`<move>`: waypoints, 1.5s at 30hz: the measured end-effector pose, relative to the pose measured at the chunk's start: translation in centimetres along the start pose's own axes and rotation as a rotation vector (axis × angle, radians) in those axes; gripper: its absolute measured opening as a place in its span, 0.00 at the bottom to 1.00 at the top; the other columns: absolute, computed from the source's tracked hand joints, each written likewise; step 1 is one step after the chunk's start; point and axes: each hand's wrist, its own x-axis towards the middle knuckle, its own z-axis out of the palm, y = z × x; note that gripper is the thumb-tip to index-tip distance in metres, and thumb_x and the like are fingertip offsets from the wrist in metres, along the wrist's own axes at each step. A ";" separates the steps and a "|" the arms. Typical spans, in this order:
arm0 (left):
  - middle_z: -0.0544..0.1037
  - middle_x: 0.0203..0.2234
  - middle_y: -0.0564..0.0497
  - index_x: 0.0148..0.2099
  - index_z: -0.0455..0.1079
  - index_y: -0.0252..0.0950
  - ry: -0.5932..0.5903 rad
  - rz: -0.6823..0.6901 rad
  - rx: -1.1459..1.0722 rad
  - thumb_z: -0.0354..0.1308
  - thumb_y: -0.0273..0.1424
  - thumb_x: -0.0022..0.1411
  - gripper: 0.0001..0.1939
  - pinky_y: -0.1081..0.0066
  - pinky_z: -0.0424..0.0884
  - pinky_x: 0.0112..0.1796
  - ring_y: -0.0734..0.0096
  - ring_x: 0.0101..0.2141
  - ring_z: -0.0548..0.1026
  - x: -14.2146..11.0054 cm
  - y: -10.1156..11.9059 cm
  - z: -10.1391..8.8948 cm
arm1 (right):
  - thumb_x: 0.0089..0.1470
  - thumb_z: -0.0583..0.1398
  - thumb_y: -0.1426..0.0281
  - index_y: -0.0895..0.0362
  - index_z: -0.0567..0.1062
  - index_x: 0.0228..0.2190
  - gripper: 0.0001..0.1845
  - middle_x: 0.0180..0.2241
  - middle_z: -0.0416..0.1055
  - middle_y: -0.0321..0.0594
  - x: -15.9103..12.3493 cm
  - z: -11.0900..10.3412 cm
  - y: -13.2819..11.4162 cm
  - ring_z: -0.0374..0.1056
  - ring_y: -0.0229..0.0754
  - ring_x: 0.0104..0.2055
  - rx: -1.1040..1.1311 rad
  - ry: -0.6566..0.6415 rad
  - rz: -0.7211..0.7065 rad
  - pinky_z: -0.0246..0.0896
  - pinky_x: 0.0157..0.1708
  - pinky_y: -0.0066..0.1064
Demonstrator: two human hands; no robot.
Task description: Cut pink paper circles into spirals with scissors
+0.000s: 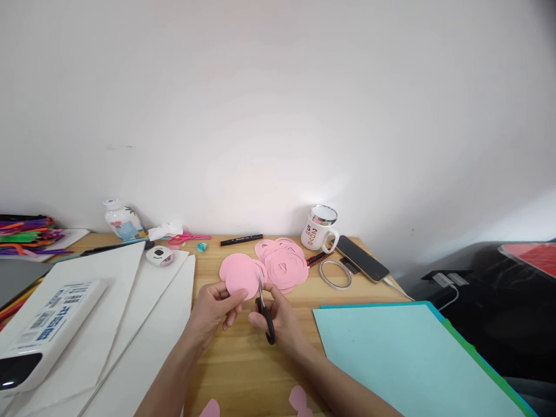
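Observation:
My left hand (216, 307) pinches the lower left edge of a round pink paper disc (241, 274) between thumb and fingers. In my right hand (280, 318) is a pair of scissors (266, 315) with black handles, its blades pointing up at the disc's right edge. Whether the blades are apart is too small to tell. Behind the held disc, other pink paper shows in part. To its right lies a loose pile of pink paper circles (285, 263), some with curved slits cut in them.
A white mug (319, 229), a phone (362, 258) on a cable and a silver ring (335, 274) sit at the back right. Light blue sheets (382, 353) lie right, white sheets (160, 336) left. A black marker (241, 240) is by the wall; pink scraps (298, 398) lie near.

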 end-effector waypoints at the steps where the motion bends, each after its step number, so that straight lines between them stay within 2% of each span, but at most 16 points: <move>1: 0.69 0.12 0.56 0.19 0.65 0.32 0.002 -0.001 0.004 0.65 0.38 0.44 0.17 0.80 0.51 0.11 0.84 0.09 0.59 0.0 0.1 0.0 | 0.38 0.66 0.61 0.54 0.61 0.40 0.29 0.20 0.62 0.26 0.0 0.0 -0.1 0.54 0.31 0.18 -0.007 0.006 0.004 0.48 0.18 0.23; 8: 0.68 0.12 0.57 0.18 0.64 0.32 0.022 0.002 -0.012 0.65 0.39 0.43 0.17 0.80 0.51 0.11 0.84 0.09 0.58 -0.1 0.5 0.3 | 0.38 0.65 0.59 0.55 0.60 0.38 0.28 0.14 0.61 0.24 -0.1 0.4 -0.8 0.56 0.32 0.14 -0.074 0.046 0.041 0.49 0.15 0.22; 13: 0.68 0.11 0.57 0.20 0.64 0.32 0.028 0.006 -0.042 0.65 0.38 0.44 0.17 0.81 0.49 0.11 0.85 0.09 0.58 -0.2 0.6 0.3 | 0.41 0.64 0.59 0.57 0.60 0.40 0.28 0.12 0.62 0.23 -0.1 0.2 -0.7 0.54 0.31 0.13 -0.095 0.019 0.028 0.47 0.13 0.21; 19: 0.70 0.13 0.57 0.25 0.66 0.33 -0.002 -0.023 -0.098 0.65 0.38 0.45 0.15 0.80 0.52 0.11 0.82 0.09 0.61 -0.3 0.5 0.3 | 0.42 0.64 0.60 0.57 0.59 0.41 0.28 0.12 0.62 0.23 -0.3 0.2 -0.5 0.55 0.31 0.13 -0.103 0.007 0.025 0.47 0.14 0.21; 24: 0.68 0.11 0.57 0.19 0.65 0.32 0.025 -0.009 -0.026 0.66 0.38 0.43 0.17 0.80 0.50 0.12 0.84 0.09 0.58 0.0 0.2 0.2 | 0.39 0.65 0.58 0.55 0.60 0.39 0.29 0.15 0.62 0.24 -0.3 0.4 -0.4 0.57 0.33 0.15 -0.083 0.018 0.049 0.48 0.16 0.23; 31: 0.63 0.09 0.59 0.21 0.67 0.32 0.009 -0.047 0.031 0.66 0.39 0.42 0.16 0.79 0.47 0.13 0.85 0.10 0.54 0.0 0.2 0.0 | 0.36 0.68 0.61 0.55 0.60 0.40 0.31 0.22 0.63 0.27 0.0 0.0 -0.6 0.55 0.32 0.20 0.010 0.006 -0.021 0.49 0.21 0.24; 36: 0.63 0.10 0.59 0.22 0.67 0.32 0.006 -0.028 0.034 0.66 0.39 0.41 0.15 0.79 0.47 0.13 0.85 0.10 0.54 -0.1 0.3 -0.1 | 0.37 0.68 0.63 0.54 0.61 0.40 0.30 0.20 0.61 0.26 0.0 -0.1 -0.3 0.53 0.31 0.19 -0.020 0.005 -0.018 0.49 0.19 0.23; 40: 0.65 0.11 0.58 0.22 0.66 0.32 -0.008 -0.005 0.028 0.65 0.39 0.43 0.16 0.79 0.47 0.13 0.85 0.11 0.56 0.0 0.3 -0.1 | 0.37 0.67 0.63 0.54 0.60 0.40 0.29 0.19 0.62 0.25 0.0 -0.2 -0.1 0.55 0.31 0.17 -0.021 0.010 0.012 0.51 0.17 0.22; 45: 0.63 0.10 0.60 0.19 0.63 0.33 0.017 0.027 0.019 0.65 0.38 0.44 0.16 0.79 0.47 0.13 0.85 0.10 0.55 0.0 0.5 -0.1 | 0.39 0.66 0.62 0.55 0.60 0.40 0.28 0.15 0.61 0.23 0.0 0.0 -0.4 0.56 0.31 0.14 -0.057 0.020 0.036 0.49 0.14 0.22</move>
